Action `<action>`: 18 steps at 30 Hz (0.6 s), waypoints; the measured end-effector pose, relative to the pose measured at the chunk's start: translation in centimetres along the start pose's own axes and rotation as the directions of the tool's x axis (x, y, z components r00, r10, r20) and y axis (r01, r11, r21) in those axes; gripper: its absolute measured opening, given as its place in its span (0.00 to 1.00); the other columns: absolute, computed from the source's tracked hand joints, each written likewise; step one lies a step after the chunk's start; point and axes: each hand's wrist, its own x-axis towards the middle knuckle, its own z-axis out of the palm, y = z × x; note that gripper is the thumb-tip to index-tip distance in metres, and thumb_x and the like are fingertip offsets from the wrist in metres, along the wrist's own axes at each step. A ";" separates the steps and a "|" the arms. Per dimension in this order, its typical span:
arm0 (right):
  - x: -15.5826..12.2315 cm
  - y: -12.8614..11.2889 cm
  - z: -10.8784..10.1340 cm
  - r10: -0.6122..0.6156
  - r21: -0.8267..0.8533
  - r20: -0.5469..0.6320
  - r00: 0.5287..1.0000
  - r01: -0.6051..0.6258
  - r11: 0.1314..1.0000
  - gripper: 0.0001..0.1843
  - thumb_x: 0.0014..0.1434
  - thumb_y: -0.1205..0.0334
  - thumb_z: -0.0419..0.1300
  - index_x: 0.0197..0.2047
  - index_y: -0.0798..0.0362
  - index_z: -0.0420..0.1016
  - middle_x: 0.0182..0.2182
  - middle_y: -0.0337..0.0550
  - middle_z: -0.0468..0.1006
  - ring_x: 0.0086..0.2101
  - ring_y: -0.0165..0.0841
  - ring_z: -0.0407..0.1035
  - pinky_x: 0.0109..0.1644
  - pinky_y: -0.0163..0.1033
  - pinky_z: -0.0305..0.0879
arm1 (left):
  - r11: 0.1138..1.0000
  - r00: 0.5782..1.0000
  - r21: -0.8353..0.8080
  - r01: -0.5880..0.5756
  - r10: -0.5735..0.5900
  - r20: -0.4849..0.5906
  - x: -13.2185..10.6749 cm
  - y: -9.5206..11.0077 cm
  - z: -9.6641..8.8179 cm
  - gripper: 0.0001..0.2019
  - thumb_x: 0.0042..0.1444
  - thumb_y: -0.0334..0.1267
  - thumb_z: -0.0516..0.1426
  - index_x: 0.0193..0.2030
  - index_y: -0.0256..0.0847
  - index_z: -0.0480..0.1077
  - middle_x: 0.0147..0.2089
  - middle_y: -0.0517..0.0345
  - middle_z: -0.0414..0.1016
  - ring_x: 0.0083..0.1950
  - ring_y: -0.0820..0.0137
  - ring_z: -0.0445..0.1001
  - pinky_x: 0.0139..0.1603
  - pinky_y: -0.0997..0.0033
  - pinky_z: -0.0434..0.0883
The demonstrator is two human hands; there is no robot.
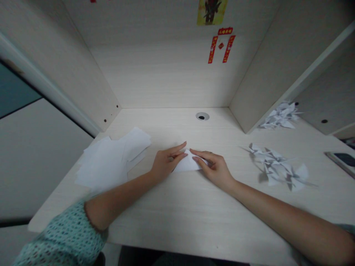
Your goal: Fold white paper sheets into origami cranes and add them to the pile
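Note:
A small white sheet of paper [186, 164], folded into a triangle, lies on the desk between both hands. My left hand [165, 161] holds its left side, thumb on top near the peak and the forefinger stretched along the far edge. From the right, my right hand [215, 166] pinches the paper between thumb and fingers, partly covering that corner. Left of my left hand lies a loose pile of white paper sheets [108, 162]. To the right of my right hand, several folded white paper cranes [280, 164] sit in a group.
More folded paper cranes [283, 116] are heaped beyond the upright divider [260, 81] at right. A phone-like device [342, 160] rests by the right edge. A round cable hole [202, 116] is near the back panel, which bears red paper stickers [221, 45].

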 end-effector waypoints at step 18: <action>0.1 0.0 0.1 -0.006 -0.017 0.031 1.000 0.007 1.000 0.16 0.60 0.57 0.57 0.50 0.43 0.76 0.44 0.44 0.80 0.42 0.38 0.74 0.46 0.44 0.70 | 0.968 0.979 -0.204 0.148 -0.113 0.172 1.1 -0.8 0.0 0.17 0.50 0.50 0.60 0.37 0.40 0.79 0.35 0.54 0.81 0.32 0.69 0.76 0.31 0.73 0.68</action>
